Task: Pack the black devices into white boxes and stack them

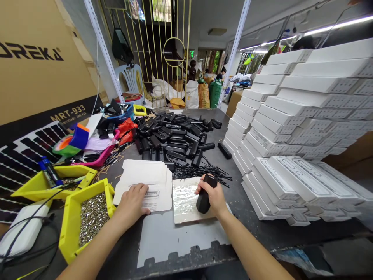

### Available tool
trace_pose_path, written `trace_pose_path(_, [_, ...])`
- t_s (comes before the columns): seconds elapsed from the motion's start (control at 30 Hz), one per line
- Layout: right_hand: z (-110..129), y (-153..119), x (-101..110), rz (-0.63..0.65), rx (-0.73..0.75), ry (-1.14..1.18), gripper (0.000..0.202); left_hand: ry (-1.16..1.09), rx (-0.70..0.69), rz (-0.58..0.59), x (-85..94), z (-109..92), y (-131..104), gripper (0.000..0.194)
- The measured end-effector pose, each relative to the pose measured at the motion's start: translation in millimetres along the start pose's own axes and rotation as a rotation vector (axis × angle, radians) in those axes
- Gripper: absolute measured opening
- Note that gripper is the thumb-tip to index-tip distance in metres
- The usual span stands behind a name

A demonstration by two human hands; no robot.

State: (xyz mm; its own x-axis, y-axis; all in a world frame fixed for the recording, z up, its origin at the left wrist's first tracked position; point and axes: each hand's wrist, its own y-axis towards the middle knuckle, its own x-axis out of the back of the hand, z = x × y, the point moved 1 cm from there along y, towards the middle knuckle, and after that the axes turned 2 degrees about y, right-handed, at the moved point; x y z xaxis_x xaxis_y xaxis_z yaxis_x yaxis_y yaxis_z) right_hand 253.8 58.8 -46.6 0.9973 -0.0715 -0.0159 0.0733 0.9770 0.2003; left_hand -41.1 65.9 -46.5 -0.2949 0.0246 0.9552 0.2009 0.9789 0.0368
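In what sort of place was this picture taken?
Probably an assembly or packing workshop: a heap of black parts lies on the worktable, along with tall stacks of white boxes and a yellow bin of small metal pieces.

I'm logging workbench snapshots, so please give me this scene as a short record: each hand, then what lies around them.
Left hand: resting on a flat white printed card
Right hand: gripping a black object over a shiny-topped white slab; contact unclear
Beyond the hands: heap of black pieces, with thin black strips nearer
Right side: stacked white boxes
Left side: yellow bin holding small metal pieces
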Motion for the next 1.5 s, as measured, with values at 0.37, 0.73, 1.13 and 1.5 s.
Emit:
trace_pose_path(0.37, [66.4, -34.0, -28.6, 0.134, 0.626, -0.441, 0.039, -0.544, -0.185, 0.227, 73.0, -77.7, -27.3, 0.027])
trace_pose_path(0.73, [79.9, -55.2, -30.5, 0.514, 0.300, -0.384, 0.014, -0.813, 0.059, 0.272, 32.1, -73.2, -64.2, 0.096])
trace_pose_path(1.13, [53.1, -55.5, -45.6, 0.458, 0.097, 0.220, 0.037, -0.788, 0.040, 0.088, 25.0, -128.3, -57.5, 0.095])
trace_pose_path(1.5, [40.4, -21.8, 8.2, 0.693, 0.296, -0.639, 0.058, -1.204, 0.352, 0.110, 7.3, -87.9, -56.2, 0.085])
